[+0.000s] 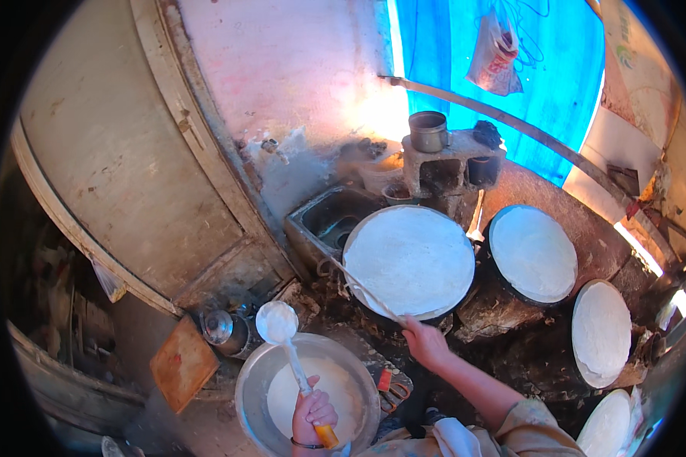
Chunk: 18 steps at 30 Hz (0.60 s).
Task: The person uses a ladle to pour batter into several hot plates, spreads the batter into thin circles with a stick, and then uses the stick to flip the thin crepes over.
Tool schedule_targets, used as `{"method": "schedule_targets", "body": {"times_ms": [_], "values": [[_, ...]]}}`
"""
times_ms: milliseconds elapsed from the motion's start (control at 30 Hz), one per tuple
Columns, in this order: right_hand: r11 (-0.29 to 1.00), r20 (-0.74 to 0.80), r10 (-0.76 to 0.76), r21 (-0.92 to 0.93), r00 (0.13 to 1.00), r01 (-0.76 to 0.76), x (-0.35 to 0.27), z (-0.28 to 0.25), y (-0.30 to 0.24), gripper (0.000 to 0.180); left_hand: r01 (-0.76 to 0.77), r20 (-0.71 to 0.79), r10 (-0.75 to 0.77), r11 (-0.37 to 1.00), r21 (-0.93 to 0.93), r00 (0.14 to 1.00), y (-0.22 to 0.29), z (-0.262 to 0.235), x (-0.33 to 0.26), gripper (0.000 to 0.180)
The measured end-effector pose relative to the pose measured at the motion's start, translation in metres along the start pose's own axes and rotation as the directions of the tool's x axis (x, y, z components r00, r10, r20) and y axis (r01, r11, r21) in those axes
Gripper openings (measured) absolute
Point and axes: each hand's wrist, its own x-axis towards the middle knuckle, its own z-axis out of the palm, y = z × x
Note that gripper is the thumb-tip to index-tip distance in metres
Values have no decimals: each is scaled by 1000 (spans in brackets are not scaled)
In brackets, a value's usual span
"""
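My left hand (316,411) is closed round the handle of a ladle (277,322), whose bowl is coated white or holds something white. The ladle is over a wide metal basin (248,381) with pale white liquid in it. My right hand (425,343) grips a thin rod (370,293) that reaches to the left across the near edge of a large round griddle (409,255). A flat white layer covers that griddle. Whether the rod touches the layer, I cannot tell.
More round white-covered griddles curve off to the right, among them one (533,254) and another (601,333). A sink (312,221) sits behind left. A metal mug (428,133) stands on a block. Orange-handled scissors (393,394), a wooden board (183,364) and a kettle-like pot (225,331) are near the basin.
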Motion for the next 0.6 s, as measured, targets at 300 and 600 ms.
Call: {"method": "schedule_targets", "body": {"times_ms": [300, 600], "values": [[909, 109, -131, -383, 985, 164, 80, -19, 46, 14, -219, -131, 208, 973, -78, 969, -19, -7, -36, 32], [846, -275, -423, -461, 863, 267, 180, -117, 1, 4, -363, -318, 323, 929, -74, 892, -41, -3, -48, 39]]}}
